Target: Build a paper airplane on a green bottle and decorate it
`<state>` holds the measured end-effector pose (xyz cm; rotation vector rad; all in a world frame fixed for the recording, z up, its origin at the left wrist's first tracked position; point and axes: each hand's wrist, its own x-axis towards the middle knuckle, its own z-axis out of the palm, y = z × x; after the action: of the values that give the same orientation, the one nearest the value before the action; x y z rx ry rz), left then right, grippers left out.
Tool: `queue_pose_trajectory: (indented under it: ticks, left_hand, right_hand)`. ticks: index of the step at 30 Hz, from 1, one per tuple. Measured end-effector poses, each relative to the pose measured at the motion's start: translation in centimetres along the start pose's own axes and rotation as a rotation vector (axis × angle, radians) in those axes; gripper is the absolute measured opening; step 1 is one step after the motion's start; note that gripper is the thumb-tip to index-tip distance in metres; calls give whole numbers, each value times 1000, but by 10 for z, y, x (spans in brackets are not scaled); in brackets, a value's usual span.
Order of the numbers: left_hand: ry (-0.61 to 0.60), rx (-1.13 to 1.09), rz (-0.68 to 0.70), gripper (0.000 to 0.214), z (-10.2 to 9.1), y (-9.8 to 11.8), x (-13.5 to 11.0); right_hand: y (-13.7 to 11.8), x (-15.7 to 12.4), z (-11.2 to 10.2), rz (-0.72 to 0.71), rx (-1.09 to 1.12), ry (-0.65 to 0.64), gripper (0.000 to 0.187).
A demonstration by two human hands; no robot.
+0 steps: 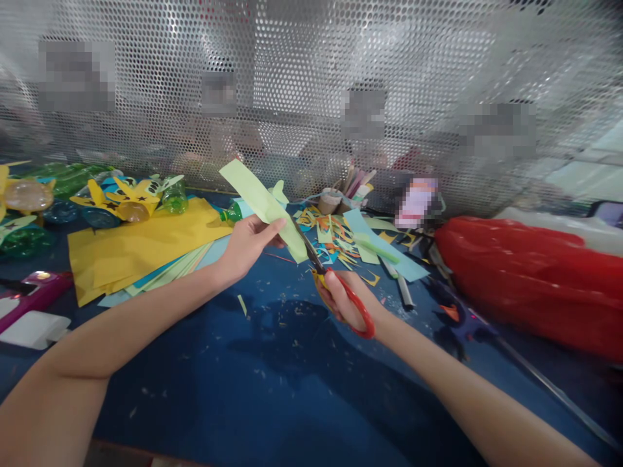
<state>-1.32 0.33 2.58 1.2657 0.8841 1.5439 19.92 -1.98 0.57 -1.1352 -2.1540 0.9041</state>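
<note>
A strip of pale green paper (256, 194) is pinched between the thumb and fingers of my left hand (250, 241), held tilted above the table. My right hand (343, 295) grips a pair of scissors (363, 318) with red handles, its fingers in the loops. The dark blades lie along the right edge of the strip, near its lower end. How far the blades are parted is hard to make out. Below both hands is the blue tabletop (292, 376), dotted with small paper bits.
Yellow sheets (146, 243) and cut plastic bottles (175, 194) lie at left. Colourful paper scraps (335, 237), a light blue sheet (389, 250) and a glue gun (467, 321) lie right of centre. A red plastic bag (525, 279) sits far right. A perforated metal screen (292, 84) stands behind.
</note>
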Motion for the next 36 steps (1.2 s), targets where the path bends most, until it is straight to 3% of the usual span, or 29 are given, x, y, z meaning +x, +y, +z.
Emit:
queue_pose_trajectory:
  ticks: [11,30,36]
  left_hand:
    - [8,84,71,26,-9,-9,6]
    - [23,73,105,25,-7,-6,4]
    - [20,61,101,26,-8,-9,6]
  right_hand:
    - [-6,0,-3,70,-27,-4,59]
    - [-7,0,-3,64,-29,20,60]
    - [-8,1,-6,106,-17,-73,64]
